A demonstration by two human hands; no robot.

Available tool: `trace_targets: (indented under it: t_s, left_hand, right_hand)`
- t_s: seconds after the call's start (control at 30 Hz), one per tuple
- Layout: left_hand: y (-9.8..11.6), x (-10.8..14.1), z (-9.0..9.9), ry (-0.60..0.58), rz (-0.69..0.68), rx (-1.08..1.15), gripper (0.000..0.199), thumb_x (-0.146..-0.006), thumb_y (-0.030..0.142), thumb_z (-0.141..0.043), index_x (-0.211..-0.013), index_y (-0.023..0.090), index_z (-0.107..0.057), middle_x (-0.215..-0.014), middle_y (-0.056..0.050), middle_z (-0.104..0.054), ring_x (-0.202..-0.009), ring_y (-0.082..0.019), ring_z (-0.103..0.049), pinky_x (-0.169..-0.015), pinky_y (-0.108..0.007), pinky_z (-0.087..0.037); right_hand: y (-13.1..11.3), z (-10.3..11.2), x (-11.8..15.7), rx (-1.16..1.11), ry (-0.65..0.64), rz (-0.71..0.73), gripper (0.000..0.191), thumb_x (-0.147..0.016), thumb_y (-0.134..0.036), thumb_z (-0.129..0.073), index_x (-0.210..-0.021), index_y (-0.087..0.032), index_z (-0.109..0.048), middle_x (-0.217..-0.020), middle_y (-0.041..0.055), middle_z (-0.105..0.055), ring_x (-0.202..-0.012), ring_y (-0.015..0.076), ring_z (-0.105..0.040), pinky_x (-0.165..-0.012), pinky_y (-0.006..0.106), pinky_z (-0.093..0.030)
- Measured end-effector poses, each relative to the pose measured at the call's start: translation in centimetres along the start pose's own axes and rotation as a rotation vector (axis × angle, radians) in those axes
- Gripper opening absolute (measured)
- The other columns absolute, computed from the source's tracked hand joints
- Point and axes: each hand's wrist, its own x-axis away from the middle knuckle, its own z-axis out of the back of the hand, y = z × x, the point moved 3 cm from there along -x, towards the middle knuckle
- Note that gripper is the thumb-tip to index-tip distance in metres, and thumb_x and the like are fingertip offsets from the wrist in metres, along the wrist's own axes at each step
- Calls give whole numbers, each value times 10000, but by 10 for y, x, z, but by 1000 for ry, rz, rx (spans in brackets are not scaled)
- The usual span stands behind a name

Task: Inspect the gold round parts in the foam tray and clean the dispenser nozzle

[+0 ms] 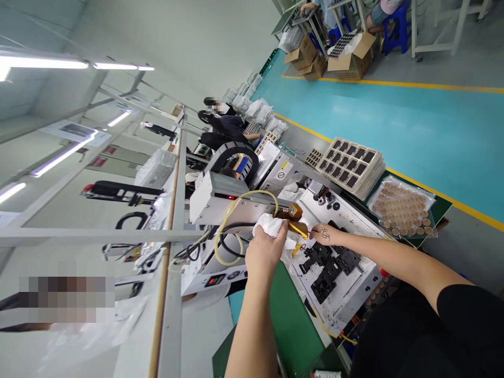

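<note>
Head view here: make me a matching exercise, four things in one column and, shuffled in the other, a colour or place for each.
Things:
1. White cloth
2. Stool at top right
3. Looping hose
4. Round brown discs

Colours or places:
A. Yellow
B. Beside the stacked trays
C. In the left hand
D. Blue

Pairs: 1-C, 2-D, 3-A, 4-B.
</note>
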Motion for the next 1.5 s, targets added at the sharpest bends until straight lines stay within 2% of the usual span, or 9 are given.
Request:
trace_targets:
  t_s: [0.23, 0.5, 0.73, 1.2, 1.5]
  left_hand:
    - [-3, 1, -1, -4, 11, -4, 840, -932, 814, -448, -1362, 100, -548, -1223, -308, -732, -1198, -506, -684, -954, -547, -551]
    - [-3, 1, 0, -12, 13, -6, 846, -922, 829, -453, -1340, 100, -551, -1219, -314, -731, -1174, -503, -694, -933, -542, -557]
    - [-2, 2, 1, -14, 32, -28, 862, -913, 848, -440, -1321, 99, -560, -1188, -315, -735, -1159, -508, -696, -929, -548, -558]
    - [2, 6, 4, 18, 100, 39, 733, -905, 777, -512, -1272, 146, -585, -1217, -291, -736, -1184, -501, -688, -956, -549, -556]
    - [0, 6, 4, 15, 86, 48, 749, -899, 799, -501, -1256, 148, -595, -1217, -292, -740, -1189, -494, -691, -954, -546, -561]
  right_hand:
    - [-2, -1, 3, 10, 2, 25, 383, -1071, -481, -612, -879, -151, -641, -730, -38, -569, -579, 107, -516, -574, 247, -470]
    - [5, -5, -3, 40, 13, 77, 323, -1059, -444, -646, -930, -147, -657, -816, -15, -622, -664, 126, -584, -635, 268, -523]
    - [9, -6, -3, 21, 3, 92, 363, -1077, -473, -603, -921, -150, -656, -745, -34, -585, -583, 107, -528, -573, 246, -477]
    - [2, -3, 1, 66, 39, 163, 380, -1068, -482, -618, -868, -159, -635, -767, -26, -604, -649, 130, -573, -664, 287, -520]
    - [-2, -1, 3, 82, 43, 183, 366, -1073, -472, -614, -895, -154, -646, -786, -20, -617, -652, 128, -581, -660, 285, -526]
